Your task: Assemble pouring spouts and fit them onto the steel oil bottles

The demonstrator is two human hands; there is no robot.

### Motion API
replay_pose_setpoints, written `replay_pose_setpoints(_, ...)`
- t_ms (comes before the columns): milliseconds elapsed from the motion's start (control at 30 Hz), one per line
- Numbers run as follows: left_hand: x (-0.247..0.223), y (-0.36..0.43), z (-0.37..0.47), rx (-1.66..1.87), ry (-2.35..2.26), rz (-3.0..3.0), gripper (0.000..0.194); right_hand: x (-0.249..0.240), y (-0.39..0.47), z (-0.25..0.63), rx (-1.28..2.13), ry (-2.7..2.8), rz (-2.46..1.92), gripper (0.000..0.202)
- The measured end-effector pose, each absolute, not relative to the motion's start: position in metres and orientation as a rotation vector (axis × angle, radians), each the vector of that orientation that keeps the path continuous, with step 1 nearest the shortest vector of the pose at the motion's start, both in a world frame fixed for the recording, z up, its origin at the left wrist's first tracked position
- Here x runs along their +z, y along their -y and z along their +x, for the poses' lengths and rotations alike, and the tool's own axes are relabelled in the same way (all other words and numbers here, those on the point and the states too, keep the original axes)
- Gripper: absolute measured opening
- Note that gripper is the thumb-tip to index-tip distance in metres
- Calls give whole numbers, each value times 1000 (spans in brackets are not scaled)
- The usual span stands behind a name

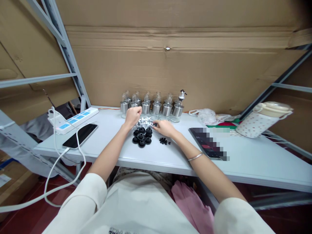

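Several silvery pieces (145, 121) are lying between near black stoppers (141, 136) and far bottles (156, 107); likely light, slick, best pinched by their sides. Left hand (133, 116) is clenching, contents hidden; right hand (165, 128) is pinching a small dark piece (155, 124).

Illumination moderate, diffuse; source out of frame. White tabletop (243, 156) evenly lit, shadows soft. Small glints on metal-banded bottles (156, 108). Floor (24, 208), lower left, dim; upper-right corner near black. Wide-angle stretch tilts frame posts (69, 58) at both sides. Silvery parts (145, 122), centre, indistinct. Pixelated patch right of centre, over dark tablet (201, 138).
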State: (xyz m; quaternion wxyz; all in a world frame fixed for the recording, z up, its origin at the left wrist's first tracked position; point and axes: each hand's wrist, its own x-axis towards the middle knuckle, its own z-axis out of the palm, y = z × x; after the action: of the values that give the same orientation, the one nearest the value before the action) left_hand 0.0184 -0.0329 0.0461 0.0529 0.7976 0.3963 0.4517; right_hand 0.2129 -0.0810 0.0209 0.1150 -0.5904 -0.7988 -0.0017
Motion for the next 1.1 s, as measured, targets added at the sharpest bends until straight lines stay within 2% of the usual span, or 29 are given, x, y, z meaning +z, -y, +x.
replay_pose_setpoints(167, 48, 32, 20, 1408, -1061, 2416, 11, 15, 73, 210, 9, 2366, -1777, 26)
replay_pose_setpoints(333, 44, 30, 22, 1199, -901, 2493, 11, 15, 71, 209, 12, 2315, -1779, 22)
replay_pose_setpoints(500, 43, 37, 27, 1166, -996, 2583, 13, 22, 76, 215, 16, 2205, -1711, 24)
replay_pose_setpoints(600, 45, 45, 32, 1216, -1040, 2672, 18, 26, 78, 224, 107, 2100, -1603, 25)
replay_pose_setpoints(733, 47, 54, 39, 1115, -941, 2863, 24, 29, 78, 234, 292, 1976, -1360, 26)
replay_pose_setpoints(1100, 47, 52, 39, 1070, -905, 2951, 18, 24, 71, 227, 605, 1634, -1065, 24)
